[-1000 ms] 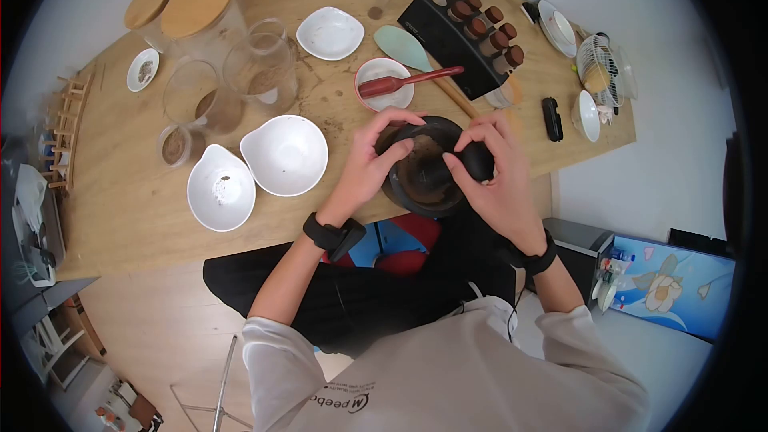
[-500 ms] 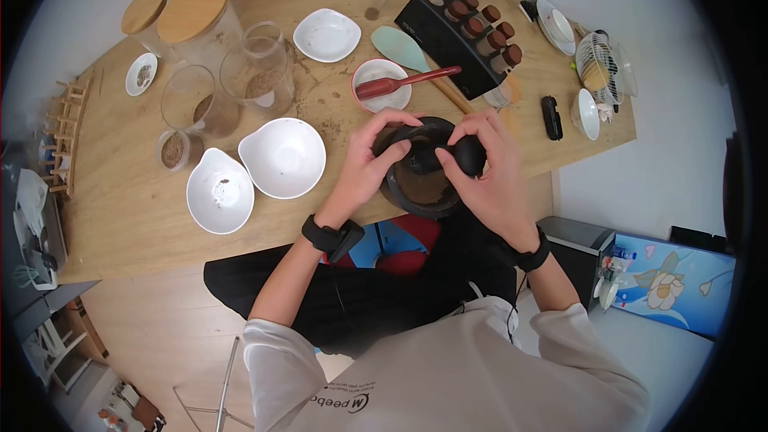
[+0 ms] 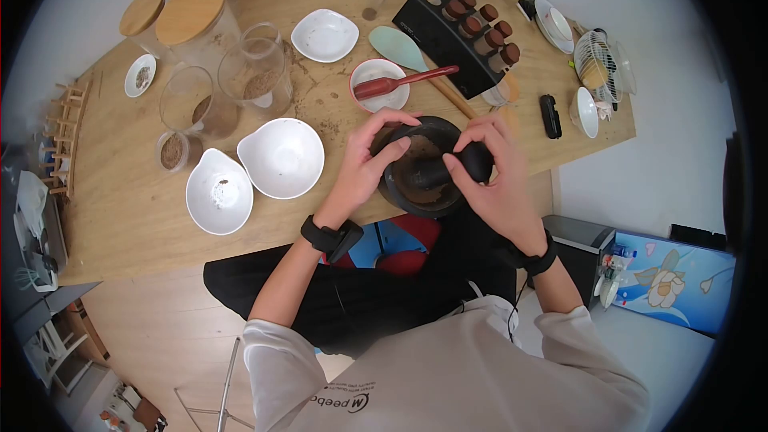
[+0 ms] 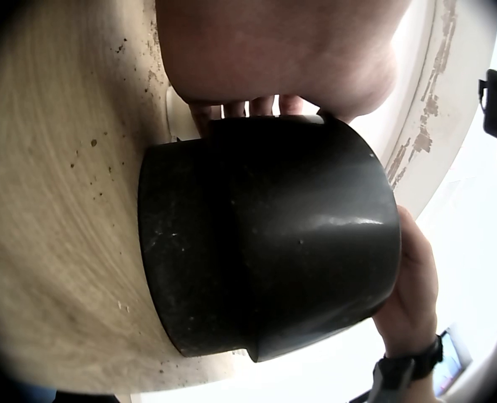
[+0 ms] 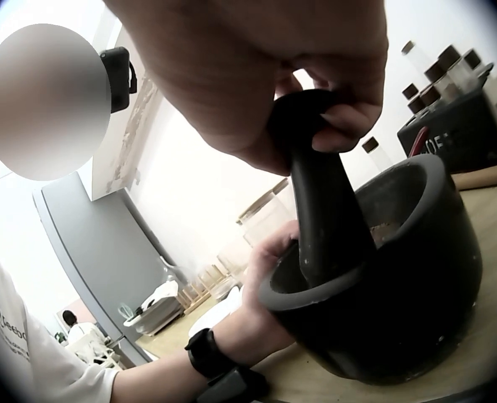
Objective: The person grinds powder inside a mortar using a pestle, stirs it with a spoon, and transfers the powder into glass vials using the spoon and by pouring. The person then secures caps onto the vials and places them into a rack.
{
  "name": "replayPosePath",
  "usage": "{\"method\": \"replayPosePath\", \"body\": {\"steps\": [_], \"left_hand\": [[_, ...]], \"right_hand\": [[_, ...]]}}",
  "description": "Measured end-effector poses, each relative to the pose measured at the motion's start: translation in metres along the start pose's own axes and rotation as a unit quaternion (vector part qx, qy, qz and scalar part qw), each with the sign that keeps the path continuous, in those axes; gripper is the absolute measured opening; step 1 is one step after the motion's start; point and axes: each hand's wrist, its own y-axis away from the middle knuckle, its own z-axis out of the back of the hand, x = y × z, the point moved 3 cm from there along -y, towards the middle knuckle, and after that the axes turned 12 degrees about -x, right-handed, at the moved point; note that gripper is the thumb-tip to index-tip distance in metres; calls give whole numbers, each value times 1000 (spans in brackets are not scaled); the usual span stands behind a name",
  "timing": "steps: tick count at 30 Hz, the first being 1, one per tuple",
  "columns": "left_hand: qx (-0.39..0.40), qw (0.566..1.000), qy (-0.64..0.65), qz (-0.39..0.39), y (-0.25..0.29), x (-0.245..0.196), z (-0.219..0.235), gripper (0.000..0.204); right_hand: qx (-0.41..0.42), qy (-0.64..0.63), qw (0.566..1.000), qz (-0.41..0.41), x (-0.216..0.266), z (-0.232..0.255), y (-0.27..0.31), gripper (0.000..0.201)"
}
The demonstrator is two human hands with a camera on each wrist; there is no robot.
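A black stone mortar stands near the table's front edge, with brown powder inside. My left hand grips its left side, thumb over the rim and fingers round the far wall. In the left wrist view the mortar's smooth outer wall faces the camera, fingertips showing behind it. The black pestle leans in the bowl, its lower end down inside. My right hand holds the pestle's rounded top between thumb and fingers. In the right wrist view the pestle's shaft slants down into the mortar.
Left of the mortar sit two white spouted bowls. A red spatula lies across a red-rimmed bowl just behind it. A black rack of corked vials stands back right, beside a green wooden-handled spoon. Glass jars hold brown powder.
The pestle's lower end swung to the far side of the bowl, then back toward the middle, its top moving slightly left and back right with my right hand. My left hand stayed on the mortar.
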Motion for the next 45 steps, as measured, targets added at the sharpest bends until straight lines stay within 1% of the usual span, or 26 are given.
{"method": "replayPosePath", "body": {"steps": [2, 4, 6, 8, 10, 12, 13, 15, 16, 18, 20, 22, 24, 25, 27, 30, 32, 34, 36, 37, 39, 43, 45], "left_hand": [[-3, 1000, 3, 14, 1, 1, 0, 27], [4, 1000, 6, -7, -1, 0, -1, 26], [3, 1000, 5, -9, -2, 0, -1, 26], [0, 1000, 5, -9, -1, -1, 0, 26], [0, 1000, 14, 7, 1, -2, -1, 25], [1, 1000, 11, -1, 0, 0, -1, 26], [3, 1000, 7, -10, 0, -1, -1, 26], [5, 1000, 5, -10, -1, -1, -1, 26], [7, 1000, 5, -10, -1, -2, -1, 26], [6, 1000, 5, -9, -1, -1, -1, 26], [3, 1000, 5, -10, 0, -2, 0, 25], [-1, 1000, 12, 21, 1, -2, -1, 25], [2, 1000, 15, 13, -1, -1, -2, 25], [3, 1000, 17, 7, -1, -2, -1, 25], [3, 1000, 17, 5, -1, -1, -1, 25], [2, 1000, 11, -2, -1, -1, 0, 25], [2, 1000, 6, -7, 0, -2, -1, 25], [1, 1000, 22, 23, 0, -2, -1, 25], [3, 1000, 16, 9, -1, -1, 0, 26], [6, 1000, 11, -3, -1, 0, 0, 26], [6, 1000, 11, -5, -1, 1, 0, 26], [3, 1000, 11, 0, -1, 1, 0, 27], [12, 1000, 16, 7, -1, 0, 0, 28]], "right_hand": [[-10, 16, 1000, -14, 3, -3, -3, 26], [-24, 32, 999, -27, 5, -4, -4, 26], [0, 16, 1000, -25, 8, -8, -2, 26], [6, -3, 1000, -18, 4, -5, 1, 26], [13, -21, 1000, -10, 1, -6, 1, 26], [-19, 9, 1000, -11, -4, -6, 0, 26], [-19, 9, 1000, -12, 0, -7, 0, 26], [-4, -3, 999, -55, 10, -9, 0, 26], [-4, -4, 998, -56, 10, -8, 2, 26], [29, -14, 999, -1, 13, -5, 4, 26], [28, -16, 999, -10, 5, -3, 2, 26], [26, -17, 999, -19, 5, -3, 2, 27], [9, 25, 999, -37, 11, -8, 1, 27], [8, 25, 999, -37, 12, -9, 3, 27], [17, -23, 1000, -4, 17, -12, 8, 27], [33, -38, 999, -19, 10, -4, 7, 28], [21, -18, 999, -21, 4, -6, 3, 29], [7, 1, 1000, -24, 5, -8, 1, 29], [-1, 0, 1000, -29, 15, -13, 4, 28], [-1, 0, 1000, -29, 18, -11, 5, 28], [35, -17, 999, 2, 23, -7, 7, 28], [31, -24, 999, -8, 10, -2, 5, 30], [21, 13, 999, -23, 13, -6, 2, 32]]}}
